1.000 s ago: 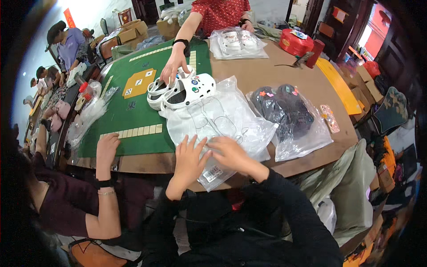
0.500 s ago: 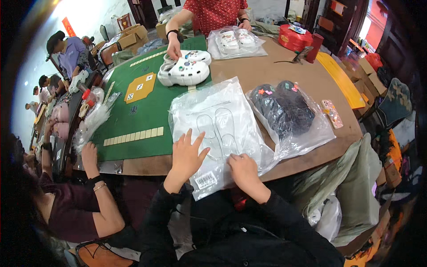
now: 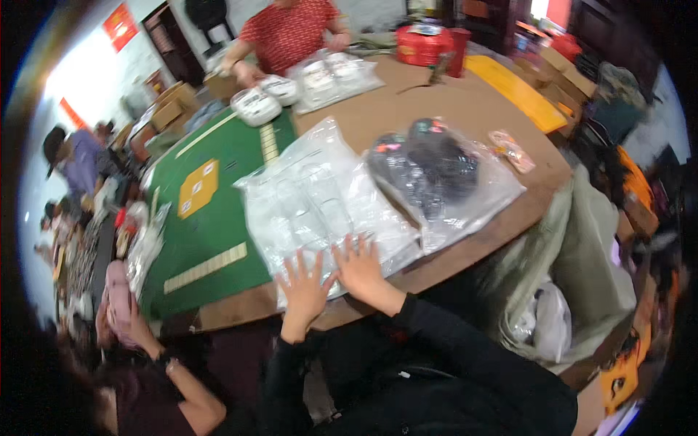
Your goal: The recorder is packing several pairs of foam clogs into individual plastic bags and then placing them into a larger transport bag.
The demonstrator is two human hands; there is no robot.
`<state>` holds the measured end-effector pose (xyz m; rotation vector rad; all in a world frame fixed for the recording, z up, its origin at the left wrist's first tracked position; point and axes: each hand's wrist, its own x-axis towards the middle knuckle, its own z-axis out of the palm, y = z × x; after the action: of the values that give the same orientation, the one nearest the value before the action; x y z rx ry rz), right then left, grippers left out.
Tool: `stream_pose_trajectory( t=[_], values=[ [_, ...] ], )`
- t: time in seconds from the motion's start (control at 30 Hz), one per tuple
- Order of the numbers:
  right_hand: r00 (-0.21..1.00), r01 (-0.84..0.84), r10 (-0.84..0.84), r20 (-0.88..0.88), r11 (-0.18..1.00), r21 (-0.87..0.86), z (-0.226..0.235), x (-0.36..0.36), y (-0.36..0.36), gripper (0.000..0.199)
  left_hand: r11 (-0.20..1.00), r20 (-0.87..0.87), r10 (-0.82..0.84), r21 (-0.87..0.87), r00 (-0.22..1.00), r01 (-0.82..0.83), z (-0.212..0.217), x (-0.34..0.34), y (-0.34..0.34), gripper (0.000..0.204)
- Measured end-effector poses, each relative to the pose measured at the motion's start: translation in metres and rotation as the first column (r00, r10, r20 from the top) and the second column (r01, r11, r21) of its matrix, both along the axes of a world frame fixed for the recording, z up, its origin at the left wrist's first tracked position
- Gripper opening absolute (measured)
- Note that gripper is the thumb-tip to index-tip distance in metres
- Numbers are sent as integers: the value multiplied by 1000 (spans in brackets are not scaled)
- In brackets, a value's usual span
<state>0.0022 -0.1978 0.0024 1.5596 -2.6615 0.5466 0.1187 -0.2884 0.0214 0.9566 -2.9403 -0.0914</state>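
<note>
Spreading its fingers, the left hand [image 3: 304,296] lies over the front part of a whitish plastic bag [image 3: 294,200], palm down, fingertips pointing away from the wearer and the black-sleeved forearm rising from below. Just beside it, the right hand [image 3: 360,272] is also flat and spread on the bag, its forearm slanting in from the lower right; the thumbs come close together, though blur hides whether they touch. Neither hand pinches anything. The bag, printed with faint outlines, lies partly on a green mat [image 3: 225,236] and partly on the brown counter [image 3: 392,94]. At far left, a co-worker's hand holds a pink item [image 3: 116,298], near crumpled clear plastic [image 3: 149,243]. A row of pale tiles [image 3: 206,269] sits on the mat, left of the bag. Beyond, a person in red reaches to white clogs [image 3: 256,109], with bagged white shoes [image 3: 323,83] to their right. Dark clogs [image 3: 422,163] in clear plastic flank the bag closely on the right, followed by a phone-like patterned object [image 3: 512,151]. The counter's near edge runs just below the wrists; green mat stretches to the left of the bag, brown surface beyond the dark clogs, and a grey-green sack [image 3: 596,254] hangs past the right edge.
</note>
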Motion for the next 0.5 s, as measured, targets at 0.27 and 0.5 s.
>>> stream_pose_trajectory(
  t=[0.27,0.5],
  values=[
    [995,97,-68,70,730,-677,83,-46,115,80,986,-323,-164,-94,932,141,32,-13,29,59],
    [951,128,-152,-269,986,-103,63,-128,148,121,733,-375,-633,-8,678,680,30,-59,107,44]
  ],
)
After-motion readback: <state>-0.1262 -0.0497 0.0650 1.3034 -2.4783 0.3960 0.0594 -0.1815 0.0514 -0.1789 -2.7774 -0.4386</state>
